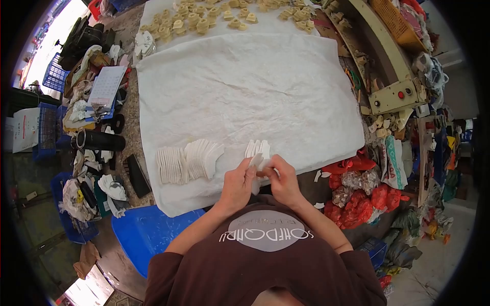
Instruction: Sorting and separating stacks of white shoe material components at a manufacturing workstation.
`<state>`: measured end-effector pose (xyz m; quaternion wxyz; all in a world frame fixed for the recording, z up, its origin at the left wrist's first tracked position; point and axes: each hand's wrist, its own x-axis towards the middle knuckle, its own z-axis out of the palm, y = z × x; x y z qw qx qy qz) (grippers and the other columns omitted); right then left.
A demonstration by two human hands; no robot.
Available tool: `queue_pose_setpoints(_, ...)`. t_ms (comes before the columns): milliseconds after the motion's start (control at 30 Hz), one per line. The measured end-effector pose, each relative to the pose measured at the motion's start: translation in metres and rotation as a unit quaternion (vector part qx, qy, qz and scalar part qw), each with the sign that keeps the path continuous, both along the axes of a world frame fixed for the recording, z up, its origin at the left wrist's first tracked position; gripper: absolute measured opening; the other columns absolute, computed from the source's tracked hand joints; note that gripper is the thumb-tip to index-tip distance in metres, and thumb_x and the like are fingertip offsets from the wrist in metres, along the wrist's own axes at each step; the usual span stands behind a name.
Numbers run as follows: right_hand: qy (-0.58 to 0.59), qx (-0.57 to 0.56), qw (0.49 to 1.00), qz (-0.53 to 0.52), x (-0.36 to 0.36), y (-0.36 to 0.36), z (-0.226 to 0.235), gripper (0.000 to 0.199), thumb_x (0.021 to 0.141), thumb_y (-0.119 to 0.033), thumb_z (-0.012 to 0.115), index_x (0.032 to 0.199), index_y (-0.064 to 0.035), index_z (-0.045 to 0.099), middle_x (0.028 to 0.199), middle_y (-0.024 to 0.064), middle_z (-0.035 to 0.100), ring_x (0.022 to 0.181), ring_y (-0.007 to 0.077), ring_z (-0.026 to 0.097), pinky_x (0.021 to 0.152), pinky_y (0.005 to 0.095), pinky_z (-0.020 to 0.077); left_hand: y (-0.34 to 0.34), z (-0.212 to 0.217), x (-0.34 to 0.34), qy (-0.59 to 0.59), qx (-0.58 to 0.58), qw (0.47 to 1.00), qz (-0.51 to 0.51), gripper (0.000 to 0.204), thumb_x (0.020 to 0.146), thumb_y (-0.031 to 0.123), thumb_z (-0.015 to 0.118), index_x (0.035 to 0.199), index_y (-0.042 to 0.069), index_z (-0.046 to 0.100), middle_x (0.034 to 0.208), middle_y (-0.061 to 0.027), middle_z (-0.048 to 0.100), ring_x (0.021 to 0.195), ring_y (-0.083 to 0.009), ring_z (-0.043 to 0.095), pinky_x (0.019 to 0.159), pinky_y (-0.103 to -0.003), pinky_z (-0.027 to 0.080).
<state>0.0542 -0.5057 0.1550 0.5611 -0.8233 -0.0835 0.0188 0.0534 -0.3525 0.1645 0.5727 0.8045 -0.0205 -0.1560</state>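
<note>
Near the front edge of the white cloth (pixel 245 86), my two hands are close together. My left hand (pixel 238 186) is closed on a thin white flat piece (pixel 259 162), which stands up between its thumb and fingers. My right hand (pixel 284 182) pinches at the same piece from the other side; its fingertips partly hide the lower end. Just beyond my fingers a short row of similar white pieces (pixel 253 148) lies on the cloth. Left of my left hand, two longer rows of these pieces sit side by side, the straight row (pixel 171 165) and the curved row (pixel 202 159).
Many small cream-coloured parts (pixel 196 20) are spread at the far side. A beige machine frame (pixel 393 97) stands at the right, above red plastic bags (pixel 357 204). Along the left lie a clipboard (pixel 106 87), a black cylinder (pixel 101 139) and a blue plastic stool (pixel 153 232).
</note>
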Motion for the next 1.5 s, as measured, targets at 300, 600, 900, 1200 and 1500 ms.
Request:
queue_pose_setpoints(300, 0.221, -0.426, 0.877, -0.014, -0.119, -0.187, -0.118, 0.019, 0.076, -0.010, 0.057, 0.095, -0.0058, 0.056, 0.083, 0.0123, 0.059, 0.083, 0.0319, 0.055, 0.071, 0.0395, 0.0448, 0.009, -0.001, 0.017, 0.069, -0.267, 0.958, 0.082, 0.034, 0.094, 0.017, 0.041, 0.119, -0.004, 0.050, 0.078, -0.0032, 0.056, 0.074, -0.0104, 0.051, 0.070, -0.025, 0.043)
queue_pose_setpoints(600, 0.058, -0.232, 0.951, -0.193, -0.037, -0.127, -0.051, 0.015, 0.084, -0.014, 0.056, 0.090, -0.0003, 0.056, 0.077, 0.0144, 0.057, 0.071, 0.0294, 0.057, 0.065, 0.0359, 0.0459, -0.002, -0.003, 0.018, -0.106, -0.084, 0.990, 0.031, 0.032, 0.091, 0.007, 0.042, 0.122, 0.002, 0.049, 0.076, -0.0057, 0.053, 0.067, -0.0129, 0.050, 0.063, -0.027, 0.043)
queue_pose_setpoints(900, 0.103, 0.076, 0.991, -0.031, 0.015, 0.008, 0.036, 0.018, 0.090, -0.012, 0.052, 0.098, 0.0035, 0.055, 0.078, 0.0063, 0.060, 0.072, 0.0112, 0.054, 0.067, 0.0244, 0.0440, -0.012, 0.005, 0.013, -0.307, 0.096, 0.947, 0.018, 0.048, 0.075, -0.006, 0.052, 0.122, 0.003, 0.048, 0.085, -0.0120, 0.052, 0.071, -0.0275, 0.055, 0.061, -0.037, 0.046)
queue_pose_setpoints(1200, 0.226, 0.117, 0.966, 0.045, 0.016, 0.003, 0.035, 0.016, 0.092, -0.013, 0.049, 0.091, 0.0023, 0.055, 0.075, 0.0031, 0.058, 0.068, 0.0079, 0.049, 0.063, 0.0225, 0.0412, -0.006, -0.003, 0.003, -0.343, 0.229, 0.911, 0.006, 0.049, 0.071, 0.000, 0.057, 0.120, 0.002, 0.051, 0.083, -0.0100, 0.051, 0.070, -0.0238, 0.054, 0.059, -0.034, 0.045)
queue_pose_setpoints(1500, 0.267, 0.131, 0.954, 0.046, 0.019, -0.005, 0.037, 0.012, 0.089, -0.010, 0.051, 0.083, 0.0006, 0.052, 0.069, -0.0002, 0.051, 0.065, 0.0070, 0.046, 0.060, 0.0217, 0.0392, -0.009, -0.002, 0.004, -0.371, 0.217, 0.903, -0.014, 0.047, 0.073, 0.000, 0.055, 0.120, 0.004, 0.052, 0.081, -0.0096, 0.052, 0.070, -0.0229, 0.054, 0.060, -0.033, 0.044)
